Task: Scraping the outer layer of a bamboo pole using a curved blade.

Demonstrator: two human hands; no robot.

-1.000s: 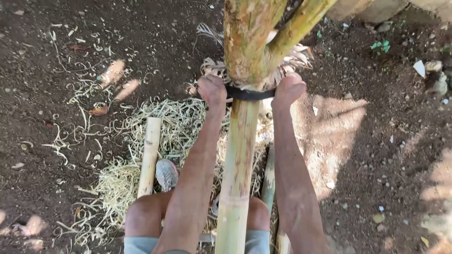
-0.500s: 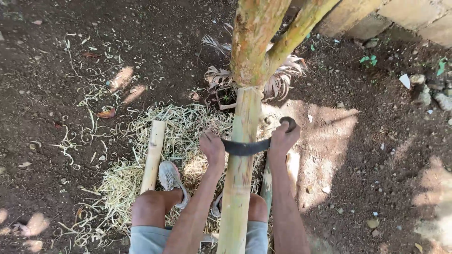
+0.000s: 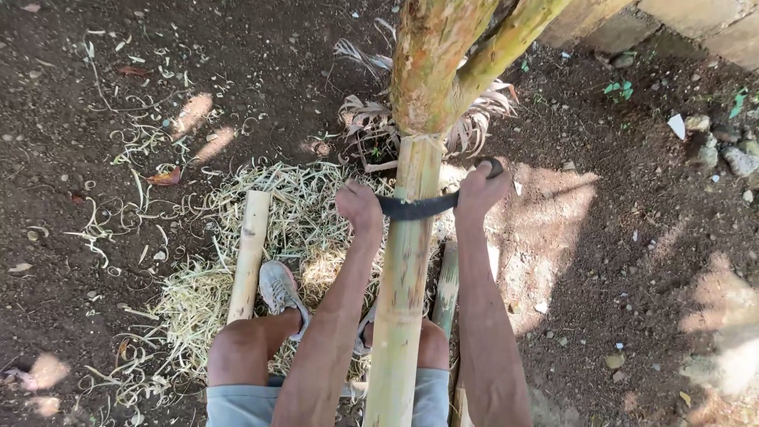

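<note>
While both hands [image 3: 360, 207] grip drawknife [image 3: 417, 206], bamboo [image 3: 403, 269]

No packages, labels, signs or screens show anywhere on this bare dirt ground

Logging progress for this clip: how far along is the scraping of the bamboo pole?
Done: the pole is pale and bare below the blade, and shavings are heaped on the soil. A stripped short piece lies beside them. In hand: the left hand and right hand grip a curved blade across the pole. Left: the upper stretch has mottled orange-green skin.
</note>
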